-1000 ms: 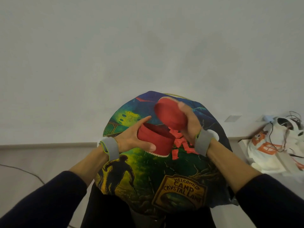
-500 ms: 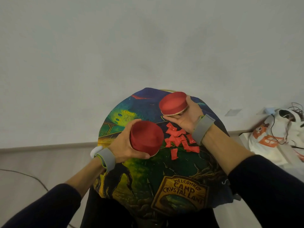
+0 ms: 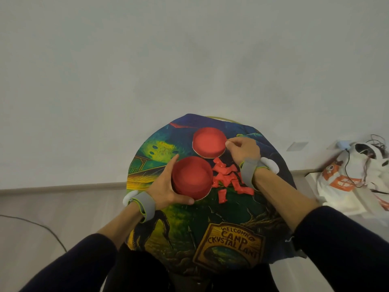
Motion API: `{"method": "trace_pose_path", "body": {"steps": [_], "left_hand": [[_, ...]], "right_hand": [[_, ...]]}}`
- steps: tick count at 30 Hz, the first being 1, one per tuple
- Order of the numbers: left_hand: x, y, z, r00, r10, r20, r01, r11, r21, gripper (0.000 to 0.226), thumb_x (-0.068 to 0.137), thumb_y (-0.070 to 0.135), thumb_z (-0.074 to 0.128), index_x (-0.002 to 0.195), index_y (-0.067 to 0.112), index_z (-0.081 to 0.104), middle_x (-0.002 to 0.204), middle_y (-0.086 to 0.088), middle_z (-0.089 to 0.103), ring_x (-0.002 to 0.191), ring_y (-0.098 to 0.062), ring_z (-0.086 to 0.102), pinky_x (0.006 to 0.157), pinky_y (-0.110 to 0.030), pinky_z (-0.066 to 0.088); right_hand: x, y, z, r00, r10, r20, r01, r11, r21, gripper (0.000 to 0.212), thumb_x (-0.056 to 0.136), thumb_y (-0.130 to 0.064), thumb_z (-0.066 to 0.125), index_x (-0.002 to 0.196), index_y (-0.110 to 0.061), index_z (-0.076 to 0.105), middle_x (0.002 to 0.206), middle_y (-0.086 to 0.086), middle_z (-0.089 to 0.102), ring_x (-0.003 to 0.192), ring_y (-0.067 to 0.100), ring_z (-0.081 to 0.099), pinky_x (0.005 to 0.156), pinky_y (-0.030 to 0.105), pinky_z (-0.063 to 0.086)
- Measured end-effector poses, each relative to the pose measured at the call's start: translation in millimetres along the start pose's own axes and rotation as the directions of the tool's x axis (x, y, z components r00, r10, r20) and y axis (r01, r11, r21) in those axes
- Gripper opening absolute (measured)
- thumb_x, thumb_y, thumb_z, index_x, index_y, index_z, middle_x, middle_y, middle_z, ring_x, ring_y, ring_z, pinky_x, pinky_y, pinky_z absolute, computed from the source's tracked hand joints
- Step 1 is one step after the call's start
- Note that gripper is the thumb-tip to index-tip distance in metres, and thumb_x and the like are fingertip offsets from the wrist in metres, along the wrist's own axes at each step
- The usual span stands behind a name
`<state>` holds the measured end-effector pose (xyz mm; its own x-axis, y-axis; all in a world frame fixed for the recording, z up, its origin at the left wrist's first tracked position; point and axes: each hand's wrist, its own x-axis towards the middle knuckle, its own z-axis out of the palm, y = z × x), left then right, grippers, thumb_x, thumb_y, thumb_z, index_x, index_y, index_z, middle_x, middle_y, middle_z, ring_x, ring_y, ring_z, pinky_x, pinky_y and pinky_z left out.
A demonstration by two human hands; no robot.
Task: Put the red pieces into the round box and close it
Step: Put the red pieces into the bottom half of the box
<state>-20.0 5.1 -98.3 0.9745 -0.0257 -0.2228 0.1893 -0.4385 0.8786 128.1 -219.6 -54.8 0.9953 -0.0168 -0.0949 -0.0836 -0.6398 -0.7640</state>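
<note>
A small round desk (image 3: 210,228) stands by a plain pale wall (image 3: 168,60). A bright picture cloth (image 3: 189,234) covers its top, with a sign on it that reads "WELCOME TO CAMP CRYSTAL LAKE".

The round box (image 3: 192,178) is red and sits on the left part of the cloth. Its open top faces up and it looks empty inside. The left hand (image 3: 166,186) wraps around the box from the left side. The thumb lies along the near edge and the fingers curl around the far edge, so this hand is holding the box.

The red lid (image 3: 209,145) lies flat on the cloth, just behind the box and a little to the right. It has a thin pale trim along its rim. The right hand (image 3: 242,149) is right next to the lid. Its fingers are curled in close, with the fingertips at the lid's right edge. I cannot tell if they pinch the lid or only touch it.

The red pieces (image 3: 228,179) lie in a loose pile on the cloth, just to the right of the box and under the right wrist. One piece lies a little nearer than the rest.

Both wrists wear grey bands (image 3: 249,173). Both arms have dark sleeves (image 3: 336,249).

A white bag (image 3: 347,182) with orange marks and some thin wires sits on the floor at the far right.
</note>
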Motion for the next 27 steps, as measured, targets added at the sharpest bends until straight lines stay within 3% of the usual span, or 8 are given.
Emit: {"method": "trace_pose_path", "body": {"steps": [2,5,8,11,14,16,19,27], "left_hand": [[0,0,0,1.000,-0.001,-0.002,0.002,1.000,0.001,0.152,0.054,0.033,0.104,0.167,0.030,0.003,0.164,0.002,0.039,0.150,-0.017,0.040,0.128,-0.042,0.030],[-1,0,0,1.000,0.000,0.001,0.000,1.000,0.015,0.152,0.054,0.032,0.104,0.168,0.029,0.003,0.163,0.002,0.039,0.150,-0.017,0.039,0.128,-0.042,0.028],[0,-2,1,1.000,-0.004,-0.013,0.004,1.000,0.019,0.152,0.054,0.029,0.104,0.168,0.029,0.003,0.160,0.006,0.040,0.148,-0.014,0.038,0.126,-0.039,0.028],[0,-4,3,1.000,0.012,-0.025,-0.011,0.999,0.045,0.152,0.054,0.029,0.104,0.168,0.030,0.004,0.155,0.010,0.040,0.143,-0.008,0.038,0.123,-0.034,0.028],[0,-4,4,0.998,0.031,-0.048,-0.028,0.997,0.074,0.150,0.054,0.029,0.104,0.167,0.028,0.005,0.162,0.004,0.040,0.145,-0.009,0.037,0.122,-0.031,0.027],[0,-2,4,0.998,0.034,-0.053,-0.030,0.996,0.083,0.149,0.054,0.031,0.104,0.167,0.028,0.006,0.165,0.000,0.040,0.148,-0.014,0.039,0.123,-0.035,0.029],[-1,-1,5,0.998,0.035,-0.057,-0.030,0.995,0.092,0.147,0.054,0.031,0.104,0.166,0.030,0.008,0.164,0.000,0.042,0.150,-0.020,0.041,0.123,-0.035,0.031],[-1,-1,6,0.996,0.072,-0.060,-0.067,0.994,0.085,0.135,0.055,0.029,0.103,0.162,0.026,0.021,0.157,0.001,0.046,0.144,-0.018,0.045,0.124,-0.040,0.033]], "right_hand": [[-6,7,-3,0.998,-0.063,-0.008,0.063,0.997,-0.046,0.010,0.091,-0.040,0.067,0.090,-0.033,0.074,0.100,-0.002,0.076,0.101,0.022,0.070,0.083,0.027,0.044],[-21,25,-3,0.989,-0.147,0.030,0.150,0.981,-0.124,0.031,0.087,-0.057,0.067,0.093,-0.027,0.069,0.097,0.001,0.069,0.098,0.025,0.067,0.076,0.033,0.050],[-45,46,-3,0.980,-0.194,0.045,0.199,0.956,-0.214,0.066,0.075,-0.074,0.069,0.118,-0.024,0.063,0.124,0.007,0.059,0.116,0.028,0.052,0.095,0.049,0.049],[-70,63,1,0.961,-0.251,0.114,0.270,0.939,-0.212,0.100,0.060,-0.078,0.075,0.138,-0.021,0.052,0.137,0.008,0.048,0.127,0.028,0.041,0.105,0.049,0.040],[-84,70,8,0.941,-0.312,0.133,0.333,0.926,-0.178,0.114,0.052,-0.074,0.085,0.142,-0.018,0.045,0.139,0.007,0.042,0.128,0.025,0.036,0.107,0.043,0.035],[-88,69,14,0.927,-0.358,0.110,0.374,0.904,-0.205,0.108,0.051,-0.073,0.086,0.135,-0.017,0.049,0.131,0.007,0.043,0.120,0.023,0.037,0.102,0.039,0.036],[-88,70,21,0.900,-0.433,0.058,0.430,0.855,-0.289,0.084,0.061,-0.067,0.085,0.117,-0.011,0.058,0.117,0.010,0.049,0.106,0.026,0.042,0.089,0.041,0.040],[-84,79,27,0.844,-0.522,0.123,0.528,0.770,-0.357,0.038,0.089,-0.036,0.075,0.105,-0.004,0.061,0.102,0.016,0.054,0.088,0.032,0.048,0.075,0.047,0.044]]}}
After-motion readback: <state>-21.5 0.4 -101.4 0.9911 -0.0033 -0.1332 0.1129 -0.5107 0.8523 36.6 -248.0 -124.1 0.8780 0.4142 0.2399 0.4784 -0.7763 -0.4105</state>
